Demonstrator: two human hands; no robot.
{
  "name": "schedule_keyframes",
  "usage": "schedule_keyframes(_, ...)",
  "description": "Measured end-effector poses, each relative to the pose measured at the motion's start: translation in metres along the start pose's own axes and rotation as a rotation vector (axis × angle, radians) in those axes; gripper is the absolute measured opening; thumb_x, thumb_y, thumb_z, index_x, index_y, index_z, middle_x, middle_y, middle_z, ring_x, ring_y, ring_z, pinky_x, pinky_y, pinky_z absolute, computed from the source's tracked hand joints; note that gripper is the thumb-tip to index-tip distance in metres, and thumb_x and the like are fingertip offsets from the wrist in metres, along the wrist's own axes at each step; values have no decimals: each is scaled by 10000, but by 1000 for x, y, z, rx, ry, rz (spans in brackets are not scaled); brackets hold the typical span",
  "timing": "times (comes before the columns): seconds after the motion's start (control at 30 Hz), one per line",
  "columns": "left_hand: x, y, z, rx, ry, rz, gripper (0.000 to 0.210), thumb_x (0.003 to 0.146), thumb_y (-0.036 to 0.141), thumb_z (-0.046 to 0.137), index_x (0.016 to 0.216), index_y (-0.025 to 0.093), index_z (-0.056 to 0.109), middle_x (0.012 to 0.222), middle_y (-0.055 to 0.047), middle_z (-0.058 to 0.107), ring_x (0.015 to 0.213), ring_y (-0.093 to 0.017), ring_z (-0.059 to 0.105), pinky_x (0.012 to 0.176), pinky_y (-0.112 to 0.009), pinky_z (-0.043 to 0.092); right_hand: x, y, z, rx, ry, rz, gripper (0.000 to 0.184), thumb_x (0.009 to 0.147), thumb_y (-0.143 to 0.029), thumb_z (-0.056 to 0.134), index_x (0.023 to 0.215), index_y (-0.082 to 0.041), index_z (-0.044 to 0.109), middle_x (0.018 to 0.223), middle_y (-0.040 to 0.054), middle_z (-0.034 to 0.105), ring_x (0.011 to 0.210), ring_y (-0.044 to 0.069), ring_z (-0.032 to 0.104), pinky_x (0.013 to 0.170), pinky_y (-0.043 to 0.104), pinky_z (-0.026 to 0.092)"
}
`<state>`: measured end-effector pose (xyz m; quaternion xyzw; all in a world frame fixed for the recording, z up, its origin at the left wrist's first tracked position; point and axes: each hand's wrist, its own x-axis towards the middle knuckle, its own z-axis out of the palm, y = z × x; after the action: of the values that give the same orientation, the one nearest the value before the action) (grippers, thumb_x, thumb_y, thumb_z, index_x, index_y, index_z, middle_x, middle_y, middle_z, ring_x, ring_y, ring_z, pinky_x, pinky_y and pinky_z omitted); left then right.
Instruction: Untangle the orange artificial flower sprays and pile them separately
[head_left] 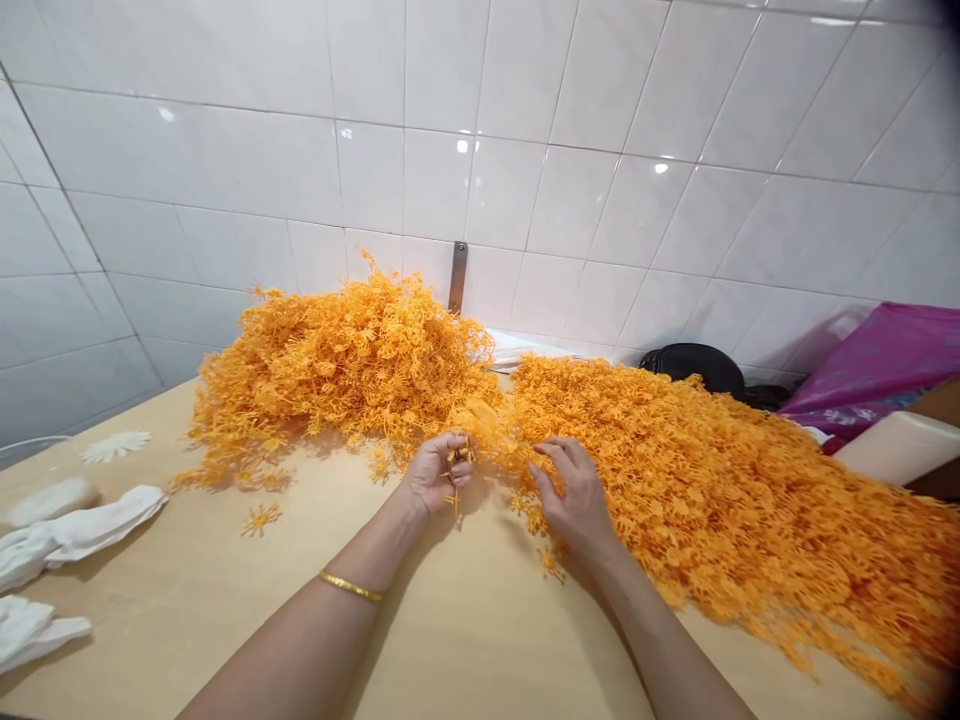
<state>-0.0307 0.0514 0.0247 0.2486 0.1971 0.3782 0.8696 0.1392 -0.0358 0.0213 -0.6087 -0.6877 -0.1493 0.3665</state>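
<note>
My left hand point(441, 472) is closed on a sprig of orange plastic flower pieces, with a thin stem hanging below the fingers. A blurred orange bunch point(480, 425) spreads just above that hand; whether it is joined to the held sprig I cannot tell. My right hand point(576, 497) is at the left edge of the large right-hand pile of orange flower pieces point(720, 470). Its thumb and fingers are apart, and nothing shows between them. A second, taller heap of orange flower pieces point(337, 360) lies beyond my left hand.
A loose orange piece point(261, 519) lies on the pale table point(465, 640). White gloves point(105, 525) and a white flower-shaped piece point(116, 447) are at the left. Behind the right pile are a black case point(694, 365) and a purple cloth point(862, 360). A tiled wall point(510, 190) closes the back.
</note>
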Motion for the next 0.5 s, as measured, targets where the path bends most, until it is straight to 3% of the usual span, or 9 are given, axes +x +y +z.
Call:
schedule_keyframes(0.13,1,-7,0,70,-43,4,83,583,89,518,648,120,476,629,-20,537,361,-14,270,352,-159,190,-3,-15,7,-14,-160,-193,310,734,-190,478,1039,-190,534,1196,94,442,1103,239,364,899,407,305)
schedule_keyframes(0.23,2,-12,0,164,-79,20,95,586,93,555,671,112,515,558,12,488,359,-8,260,354,-155,169,-5,-9,16,-119,-211,-130,261,737,-147,457,965,-188,577,1172,100,478,1102,245,369,892,428,305)
schedule_keyframes(0.33,1,-16,3,273,-55,37,131,569,113,612,683,114,548,458,62,378,345,-9,243,356,-159,138,-3,4,15,-96,-133,2,306,696,-50,401,893,-185,592,1137,97,496,1077,236,389,879,428,322)
schedule_keyframes(0.43,1,-19,6,382,24,77,161,543,122,653,681,109,571,458,60,399,343,-5,243,361,-166,126,1,8,4,104,14,74,329,672,-38,369,882,-173,583,1117,100,484,1052,225,410,862,409,353)
schedule_keyframes(0.5,1,-21,7,452,41,91,159,543,135,665,674,105,579,466,51,427,339,-2,241,360,-171,119,4,3,-4,289,100,128,277,726,-81,349,856,-176,575,1024,90,519,972,204,468,821,381,389)
